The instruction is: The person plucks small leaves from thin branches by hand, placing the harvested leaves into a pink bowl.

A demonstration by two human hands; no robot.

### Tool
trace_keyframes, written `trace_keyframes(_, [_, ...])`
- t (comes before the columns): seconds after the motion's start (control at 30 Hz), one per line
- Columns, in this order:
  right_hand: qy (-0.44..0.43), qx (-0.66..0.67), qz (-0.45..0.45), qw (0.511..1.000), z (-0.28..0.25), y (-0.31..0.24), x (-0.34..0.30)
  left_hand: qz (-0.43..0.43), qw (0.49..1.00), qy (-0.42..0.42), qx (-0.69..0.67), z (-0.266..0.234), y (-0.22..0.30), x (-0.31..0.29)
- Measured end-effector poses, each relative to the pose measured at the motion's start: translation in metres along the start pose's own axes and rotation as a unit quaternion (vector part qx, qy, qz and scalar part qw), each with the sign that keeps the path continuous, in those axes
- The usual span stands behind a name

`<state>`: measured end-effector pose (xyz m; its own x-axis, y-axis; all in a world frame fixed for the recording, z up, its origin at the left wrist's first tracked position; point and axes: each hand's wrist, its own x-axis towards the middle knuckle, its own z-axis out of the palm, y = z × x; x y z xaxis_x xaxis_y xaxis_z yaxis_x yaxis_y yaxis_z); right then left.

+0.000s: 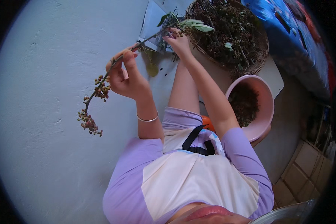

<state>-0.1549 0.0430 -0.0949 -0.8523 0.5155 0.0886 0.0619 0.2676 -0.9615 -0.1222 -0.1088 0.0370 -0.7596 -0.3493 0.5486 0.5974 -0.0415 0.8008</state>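
A long thorny berry branch (117,59) slants across the upper left, gripped between the thumb and fingers of my left hand (128,76). Small greenish-red berry clusters (89,123) hang from its lower end, on the left. At the branch's far, leafy end, my right hand (177,40) is closed around a small berry cluster; its fingertips are partly hidden. Green leaves (202,27) stick out beside that hand. A greyish, see-through thing (161,44) lies under or behind its fingers, and I cannot make out what it is.
A round wicker basket (264,56) heaped with dark berry twigs stands at the upper right. Below it sits a pink bucket (267,100) with picked-looking berries inside. A pale wall (48,112) runs along the left. Blue patterned cloth (287,41) hangs at the far right.
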Motion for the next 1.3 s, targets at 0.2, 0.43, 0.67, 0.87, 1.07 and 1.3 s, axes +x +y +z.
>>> trace_keyframes(0.2, [-0.105,-0.183,0.054,0.976,-0.019,0.015,-0.015,0.006,0.999,0.008,-0.031,-0.012,-0.003,0.004])
trace_keyframes(0.43, [-0.119,0.118,0.171,0.971,-0.104,-0.027,-0.096,0.010,0.995,-0.021,-0.096,-0.008,0.000,-0.006])
trace_keyframes(0.67, [-0.134,0.254,0.171,0.942,-0.177,-0.110,-0.187,0.019,0.975,-0.099,-0.200,0.000,0.035,-0.028])
trace_keyframes(0.87, [-0.112,0.303,-0.040,0.945,-0.246,-0.140,-0.255,0.093,0.931,-0.233,-0.264,0.013,0.074,-0.060])
trace_keyframes(1.07, [0.208,-0.030,-0.268,0.940,-0.258,-0.169,-0.286,0.092,0.886,-0.262,-0.370,0.013,0.116,-0.088])
trace_keyframes(1.3, [0.211,-0.190,-0.318,0.905,-0.251,-0.180,-0.263,0.098,0.879,-0.295,-0.361,0.017,0.123,-0.090])
